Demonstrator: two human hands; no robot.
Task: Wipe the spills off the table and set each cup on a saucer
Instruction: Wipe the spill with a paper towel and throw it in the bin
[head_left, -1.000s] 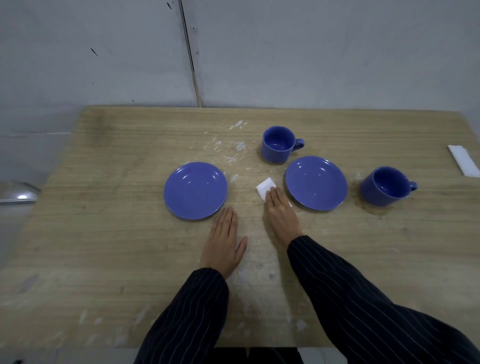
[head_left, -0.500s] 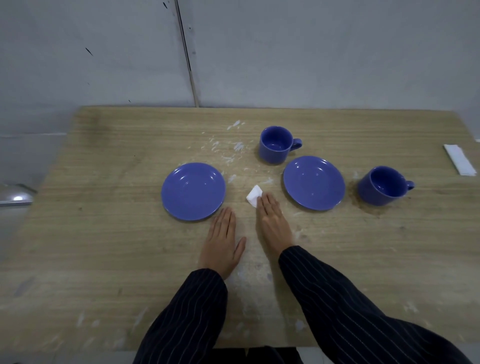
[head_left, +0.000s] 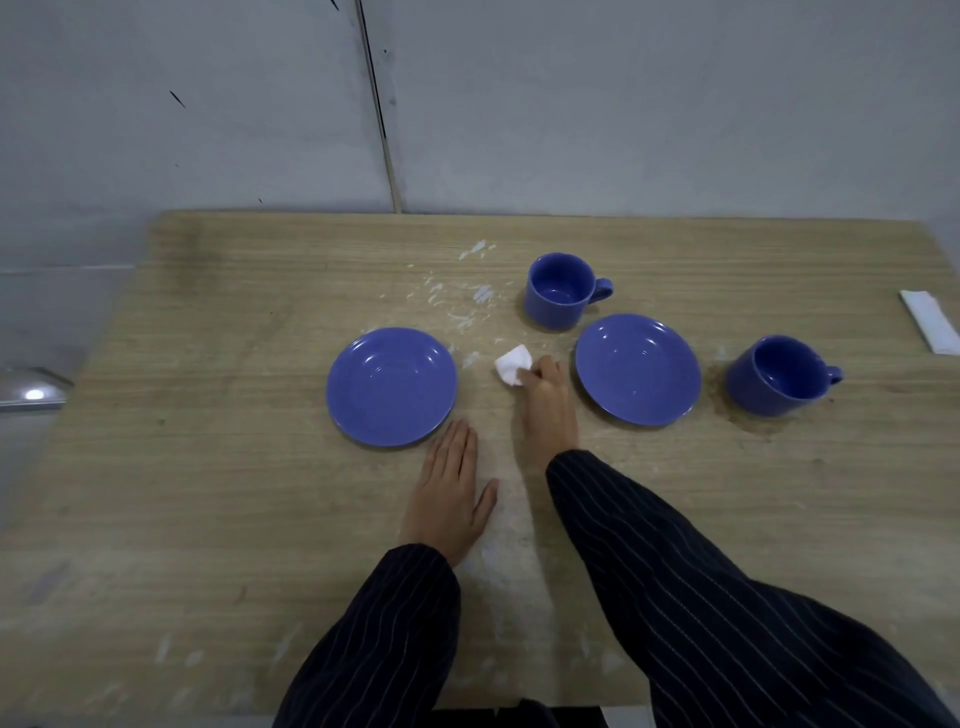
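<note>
Gone from flat press to pinch since a moment ago — right hand (head_left: 545, 400) now gripping the white tissue (head_left: 513, 365), bunched up between the saucers. Wooden table (head_left: 208, 467), white smears (head_left: 467, 306) unwiped. Left saucer (head_left: 390, 386), right saucer (head_left: 638, 369) both bare. Far cup (head_left: 560, 291), right cup (head_left: 774, 375) on the wood — brown ring beneath. Left hand (head_left: 451, 493) flat, released.

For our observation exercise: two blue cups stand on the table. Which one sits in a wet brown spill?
The right-hand cup, nearest the table's right edge: a brownish wet stain rings its base. The far cup behind the right saucer stands on dry wood.
</note>
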